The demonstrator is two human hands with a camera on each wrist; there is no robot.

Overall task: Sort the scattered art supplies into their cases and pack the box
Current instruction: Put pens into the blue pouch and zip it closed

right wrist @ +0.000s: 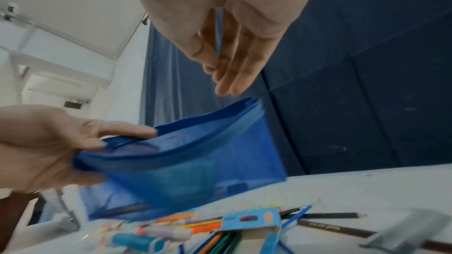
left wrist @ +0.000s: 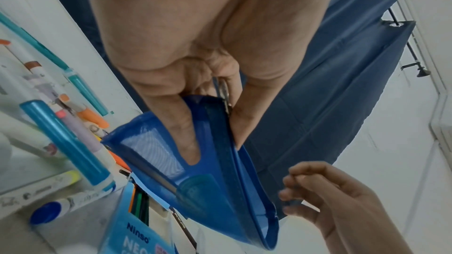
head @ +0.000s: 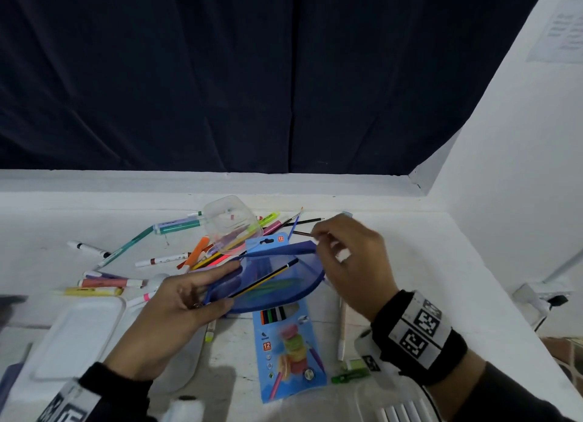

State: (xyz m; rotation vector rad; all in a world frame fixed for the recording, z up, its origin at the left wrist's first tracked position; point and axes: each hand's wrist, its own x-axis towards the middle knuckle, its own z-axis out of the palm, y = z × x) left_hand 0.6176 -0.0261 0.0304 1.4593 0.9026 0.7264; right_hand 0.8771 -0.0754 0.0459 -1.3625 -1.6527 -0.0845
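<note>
A blue mesh pouch (head: 284,292) hangs open just above the white table (head: 426,263). My left hand (head: 217,279) grips its left end, fingers inside the mouth and thumb outside by the zip pull (left wrist: 223,90). A yellow-and-black pencil (head: 265,279) lies inside the pouch. My right hand (head: 320,240) hovers at the pouch's right upper corner. Its thumb and fingers pinch a thin blue stick (right wrist: 218,32), which shows only in the right wrist view. Scattered markers (head: 176,226) and pencils (head: 307,222) lie behind the pouch.
A blue coloured-pencil pack (head: 284,342) lies under and in front of the pouch. A clear plastic box (head: 232,221) sits tilted on the marker pile. A white lid (head: 82,333) lies front left and a white case (head: 397,412) front right. A wall bounds the right side.
</note>
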